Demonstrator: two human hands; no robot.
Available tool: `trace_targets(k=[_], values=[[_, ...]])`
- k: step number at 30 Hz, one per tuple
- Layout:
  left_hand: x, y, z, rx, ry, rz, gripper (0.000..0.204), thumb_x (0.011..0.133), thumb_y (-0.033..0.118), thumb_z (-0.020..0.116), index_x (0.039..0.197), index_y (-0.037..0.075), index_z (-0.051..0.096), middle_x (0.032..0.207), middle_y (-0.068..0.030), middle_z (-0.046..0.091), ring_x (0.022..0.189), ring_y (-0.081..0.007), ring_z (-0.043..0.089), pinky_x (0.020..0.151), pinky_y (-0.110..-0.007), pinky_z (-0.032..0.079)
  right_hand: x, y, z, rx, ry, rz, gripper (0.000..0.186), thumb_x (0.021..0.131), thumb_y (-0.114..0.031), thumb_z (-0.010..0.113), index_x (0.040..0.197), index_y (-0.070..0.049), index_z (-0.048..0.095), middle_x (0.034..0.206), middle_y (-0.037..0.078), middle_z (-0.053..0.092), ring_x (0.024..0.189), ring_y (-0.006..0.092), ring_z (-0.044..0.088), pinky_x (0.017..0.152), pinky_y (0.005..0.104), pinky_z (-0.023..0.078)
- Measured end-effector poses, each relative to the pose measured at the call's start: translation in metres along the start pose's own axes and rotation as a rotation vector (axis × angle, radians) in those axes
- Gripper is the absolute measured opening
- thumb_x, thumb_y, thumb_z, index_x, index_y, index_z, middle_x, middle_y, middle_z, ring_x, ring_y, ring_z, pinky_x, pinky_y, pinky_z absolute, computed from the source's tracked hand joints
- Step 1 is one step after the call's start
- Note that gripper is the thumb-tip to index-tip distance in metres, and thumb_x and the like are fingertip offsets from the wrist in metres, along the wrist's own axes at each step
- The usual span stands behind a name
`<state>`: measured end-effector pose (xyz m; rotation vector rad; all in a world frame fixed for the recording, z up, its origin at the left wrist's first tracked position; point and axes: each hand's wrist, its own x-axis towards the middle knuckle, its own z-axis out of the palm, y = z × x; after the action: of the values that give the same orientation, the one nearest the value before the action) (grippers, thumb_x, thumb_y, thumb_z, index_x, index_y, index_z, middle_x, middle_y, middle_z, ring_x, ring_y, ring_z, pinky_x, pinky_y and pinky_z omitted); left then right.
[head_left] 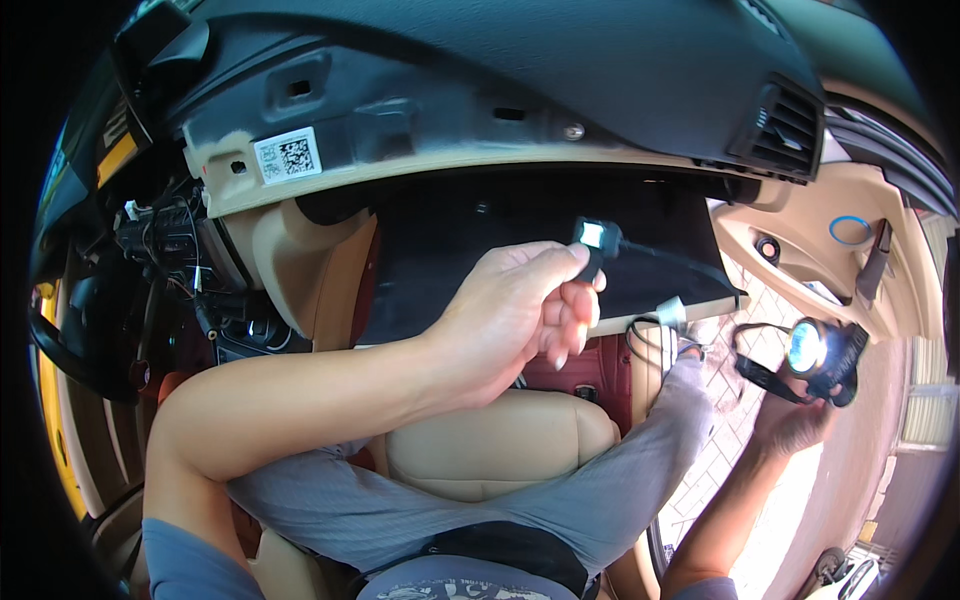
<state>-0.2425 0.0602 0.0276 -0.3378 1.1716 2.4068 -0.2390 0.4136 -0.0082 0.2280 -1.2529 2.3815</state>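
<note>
Presently pinching black device with fingers (left hand); at right, clamping lit headlamp with fingers (right hand).

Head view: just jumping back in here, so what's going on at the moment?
A person is seated on a beige car seat, facing a partly stripped dashboard. The left hand holds up a small black device between thumb and fingers, with a thin dark cable leading off to the right. Out to the side, by the beige door, the right hand holds a headlamp, which is switched on.
</note>
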Motion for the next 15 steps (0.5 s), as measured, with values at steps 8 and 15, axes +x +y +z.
trace_targets(k=[8,15], values=[[0.010,-0.023,0.021,-0.127,0.498,0.180,0.022,0.104,0.025,0.051,0.100,0.004,0.058,0.075,-0.0065,0.065,0.063,-0.0140,0.060,0.056,-0.026,0.045,-0.023,-0.034,-0.021,-0.092,0.253,-0.089,0.065,0.094,-0.034,0.060,0.146,0.000,0.041,0.144,0.017,0.050,0.134,0.0297,0.049,0.117,0.0436,0.035],[-0.002,-0.064,0.057,-0.634,0.499,0.169,0.020,0.103,0.025,0.056,0.109,0.008,0.064,0.081,-0.0024,0.070,0.067,-0.0138,0.064,0.059,-0.025,0.049,-0.039,0.008,0.033,-0.143,-0.039,-0.050,0.070,0.089,-0.023,0.074,0.142,0.003,0.037,0.133,0.022,0.055,0.121,0.0308,0.059,0.104,0.0437,0.050]])
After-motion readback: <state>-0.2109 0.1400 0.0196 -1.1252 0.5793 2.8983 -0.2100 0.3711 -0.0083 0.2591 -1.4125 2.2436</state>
